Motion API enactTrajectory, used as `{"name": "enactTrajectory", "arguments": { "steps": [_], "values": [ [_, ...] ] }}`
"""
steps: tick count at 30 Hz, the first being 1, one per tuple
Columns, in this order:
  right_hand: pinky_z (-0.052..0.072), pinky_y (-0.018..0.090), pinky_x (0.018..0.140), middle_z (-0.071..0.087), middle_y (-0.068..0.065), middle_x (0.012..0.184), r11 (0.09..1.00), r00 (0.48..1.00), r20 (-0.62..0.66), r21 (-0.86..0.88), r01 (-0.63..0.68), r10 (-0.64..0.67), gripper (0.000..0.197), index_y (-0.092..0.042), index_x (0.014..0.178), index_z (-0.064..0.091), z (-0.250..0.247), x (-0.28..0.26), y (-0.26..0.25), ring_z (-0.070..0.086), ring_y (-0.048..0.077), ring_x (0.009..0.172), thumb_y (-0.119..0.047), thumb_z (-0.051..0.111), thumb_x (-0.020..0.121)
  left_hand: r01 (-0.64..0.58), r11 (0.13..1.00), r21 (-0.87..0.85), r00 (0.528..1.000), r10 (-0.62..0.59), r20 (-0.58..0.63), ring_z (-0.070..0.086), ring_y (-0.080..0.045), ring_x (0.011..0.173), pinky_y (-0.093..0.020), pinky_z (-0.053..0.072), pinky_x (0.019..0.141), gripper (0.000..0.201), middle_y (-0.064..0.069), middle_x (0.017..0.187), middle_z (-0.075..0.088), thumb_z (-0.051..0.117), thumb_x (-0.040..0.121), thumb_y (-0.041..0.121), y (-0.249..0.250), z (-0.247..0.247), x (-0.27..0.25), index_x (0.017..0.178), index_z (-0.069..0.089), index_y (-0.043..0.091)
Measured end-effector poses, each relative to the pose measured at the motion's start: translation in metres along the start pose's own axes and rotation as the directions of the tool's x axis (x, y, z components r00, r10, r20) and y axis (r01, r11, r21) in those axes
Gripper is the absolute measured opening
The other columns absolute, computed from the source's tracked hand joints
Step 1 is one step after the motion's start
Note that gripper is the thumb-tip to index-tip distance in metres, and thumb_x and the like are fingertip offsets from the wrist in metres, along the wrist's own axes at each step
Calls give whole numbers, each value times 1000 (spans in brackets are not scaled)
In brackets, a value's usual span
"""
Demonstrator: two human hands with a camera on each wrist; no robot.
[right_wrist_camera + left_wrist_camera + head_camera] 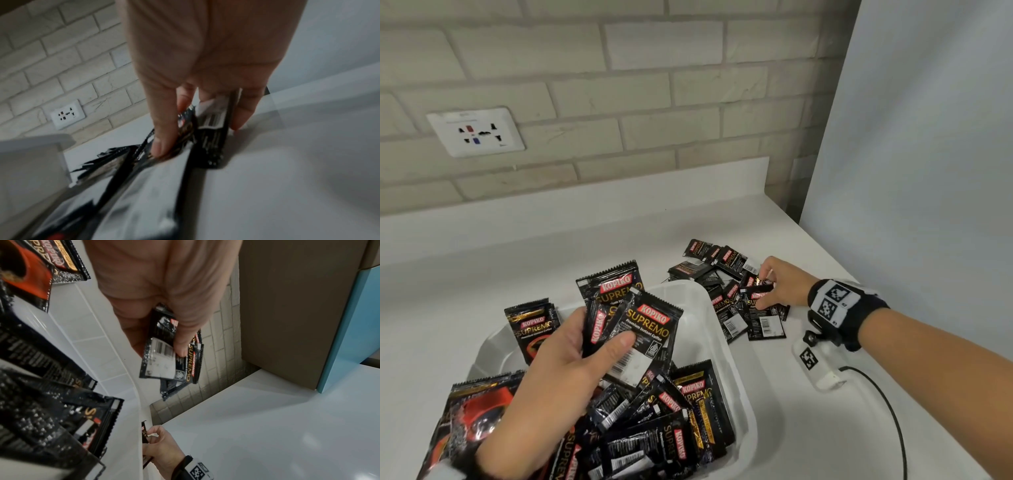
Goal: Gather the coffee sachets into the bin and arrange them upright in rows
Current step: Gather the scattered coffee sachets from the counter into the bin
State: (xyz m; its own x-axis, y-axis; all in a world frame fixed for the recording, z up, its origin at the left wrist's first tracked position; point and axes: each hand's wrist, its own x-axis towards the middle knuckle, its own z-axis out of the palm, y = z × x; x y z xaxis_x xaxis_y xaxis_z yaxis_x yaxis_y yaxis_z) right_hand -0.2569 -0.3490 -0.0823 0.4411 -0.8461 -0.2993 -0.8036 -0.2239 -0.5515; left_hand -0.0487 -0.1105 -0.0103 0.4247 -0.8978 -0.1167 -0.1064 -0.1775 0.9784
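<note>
Head view: left hand [558, 370] pinches a fan of glossy black foil sachets [635, 318] above the white plastic bin [726, 346], likely squaring them for upright placement; sachets below lie jumbled. Right hand [784, 286] pinches from the loose pile [726, 274] on the counter, right of the bin.

Left wrist view: thumb presses crinkled, serrated-edged packets against curled fingers.

Right wrist view: blurred; fingertips [162, 146] close on flat packets.
</note>
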Motion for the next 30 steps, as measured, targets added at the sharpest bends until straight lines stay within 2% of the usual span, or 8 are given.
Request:
{"name": "enactTrajectory", "arguments": {
  "steps": [4,6,12,17,19,24,27,30],
  "values": [
    [40,29,94,46,3,118,999,996,82,-19,43,-41,81,-18,131,32,8,-6,-12,48,19,113,-14,82,67,-2,1000,8,1000,2,5,68,0,77,-26,45,75,35,20,89,72,63,63,28,1,3,0,97,60,25],
    [38,29,100,44,7,132,992,995,85,-104,68,-60,89,-17,137,26,14,-6,-18,45,21,120,-18,81,67,-3,1000,9,1000,3,4,68,1,77,-25,45,76,35,21,89,71,63,63,29,1,2,1,98,60,26],
    [39,30,98,45,7,135,992,996,87,-129,-12,23,85,-14,138,26,11,-3,-18,47,23,119,-18,79,71,2,1000,6,1000,-2,-23,69,-5,78,-30,47,76,33,16,90,73,64,66,25,3,-4,0,99,61,25],
    [40,26,80,58,1,100,1000,998,51,22,18,-19,34,-12,106,52,-17,-9,-12,53,18,94,-12,71,79,13,1000,-19,999,-14,-53,71,-13,79,-42,49,83,33,7,91,74,63,68,25,0,-10,-1,100,62,21],
    [44,28,81,63,10,99,992,996,76,127,26,-36,24,-4,99,59,-20,-9,-11,55,20,92,-13,70,80,17,1000,-23,998,-18,-54,71,-13,80,-44,49,86,35,6,92,74,62,68,25,-1,-9,0,102,62,21],
    [42,40,101,61,18,117,983,981,194,182,-32,-4,47,1,113,60,4,-1,-16,58,28,105,-32,68,82,1,1000,-1,1000,-1,-26,70,-11,79,-39,49,83,32,9,91,74,62,68,25,2,-5,-2,100,61,23],
    [43,48,99,59,22,121,947,986,162,310,-87,38,57,1,118,57,19,7,-22,56,36,112,-35,71,77,-2,1000,8,999,3,-40,71,-11,76,-36,49,76,25,9,89,74,62,75,20,2,-8,-4,99,61,22],
    [49,49,91,63,15,116,856,958,280,479,-196,62,44,-5,117,56,27,6,-33,61,32,106,-30,67,83,-9,1000,28,998,11,-67,70,-8,71,-32,48,71,18,11,84,74,61,80,16,-1,-13,-5,98,61,21]
  ]
}}
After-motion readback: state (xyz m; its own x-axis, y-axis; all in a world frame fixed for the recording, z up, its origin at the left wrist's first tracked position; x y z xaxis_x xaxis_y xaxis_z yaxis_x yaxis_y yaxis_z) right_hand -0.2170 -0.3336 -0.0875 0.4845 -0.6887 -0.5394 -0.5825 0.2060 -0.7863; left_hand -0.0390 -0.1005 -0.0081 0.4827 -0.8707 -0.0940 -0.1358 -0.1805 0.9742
